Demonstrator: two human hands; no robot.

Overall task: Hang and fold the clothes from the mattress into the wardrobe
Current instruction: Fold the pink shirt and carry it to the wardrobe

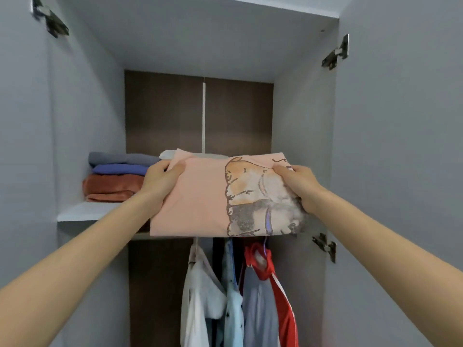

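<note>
Head camera looks up into an open wardrobe (75, 108), with both bare arms reaching forward to the upper shelf (85, 211). A folded pink T-shirt (198, 196) with a cartoon print on its right half sits between the hands, at the front of that shelf and to the right of the middle. Its near edge lines up with the shelf's front edge. Whether its underside lies on the board cannot be told.

The left hand (160, 181) grasps the shirt's left edge, thumb on top and fingers curled under the fabric. The right hand (298, 186) grasps the right edge the same way, thumb pressed on the print and fingers hidden beneath.

On the left part of the shelf stands a stack of three folded pieces: a grey one (120, 157) on top, a blue one (120, 169) in the middle and a rust-coloured one (110, 187) at the bottom. The left hand is just beside this stack. A bit of white folded cloth (166, 154) shows behind the pink shirt's far left corner.

Below the shelf, clothes hang side by side: a white shirt (198, 296), a pale blue piece with small stars (233, 309), a grey-blue garment (260, 309) and a red one with a white stripe (283, 296).

The back panel (162, 108) is dark brown with a pale strip down its middle. Metal hinges show on the open doors, one at upper left (53, 21), two on the right (335, 55).
</note>
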